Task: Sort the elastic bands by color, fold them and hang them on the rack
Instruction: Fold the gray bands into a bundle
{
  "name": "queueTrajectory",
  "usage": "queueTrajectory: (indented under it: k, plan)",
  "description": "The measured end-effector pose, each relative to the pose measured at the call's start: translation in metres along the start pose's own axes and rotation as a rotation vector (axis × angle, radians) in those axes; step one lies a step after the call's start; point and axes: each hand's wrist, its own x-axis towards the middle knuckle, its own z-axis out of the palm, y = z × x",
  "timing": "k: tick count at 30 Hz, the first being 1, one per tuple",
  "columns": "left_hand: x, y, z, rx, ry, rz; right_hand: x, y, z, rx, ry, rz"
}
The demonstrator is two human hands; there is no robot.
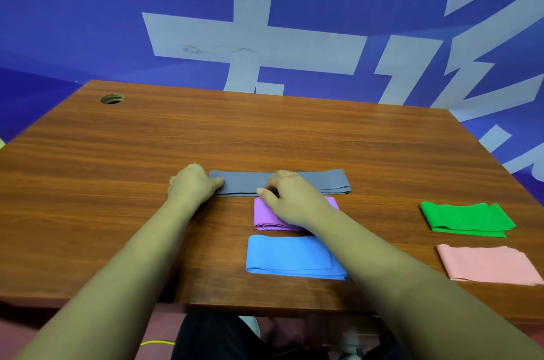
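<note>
A grey elastic band lies folded in a long flat strip in the middle of the wooden table. My left hand pinches its left end. My right hand presses on the strip's middle, fingers curled at its near edge. Just below, partly under my right wrist, lies a folded purple band. A folded blue band sits nearer to me. At the right, a folded green band lies above a folded pink band. No rack is in view.
A round cable hole is in the table's far left corner. A blue wall with large pale lettering stands right behind the table. The table's near edge runs just under my forearms.
</note>
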Motion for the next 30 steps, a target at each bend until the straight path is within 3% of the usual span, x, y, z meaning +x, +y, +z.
queueTrajectory:
  k: [5,8,11,13,15,17,24,30]
  plan:
    - [-0.015,0.011,0.001,-0.065,0.078,0.079,0.0,-0.001,0.003,0.002,0.051,-0.01]
    - [-0.021,0.012,-0.002,-0.252,0.13,0.159,0.002,-0.002,-0.002,0.122,0.041,0.044]
    - [-0.029,0.022,-0.008,-0.449,0.164,0.33,0.009,-0.007,-0.016,0.439,0.164,0.146]
    - [-0.035,0.036,-0.01,-0.549,0.138,0.442,0.015,-0.015,-0.03,0.846,0.152,0.274]
    - [-0.039,0.05,-0.011,-0.658,0.016,0.538,0.017,-0.02,-0.042,1.239,0.04,0.378]
    - [-0.043,0.059,-0.011,-0.675,-0.125,0.609,0.018,-0.015,-0.05,1.389,0.015,0.421]
    - [-0.049,0.072,-0.004,-0.594,-0.287,0.717,0.009,0.012,-0.058,1.355,0.112,0.533]
    - [-0.039,0.079,0.008,-0.635,-0.194,0.784,0.007,0.016,-0.07,1.386,0.142,0.526]
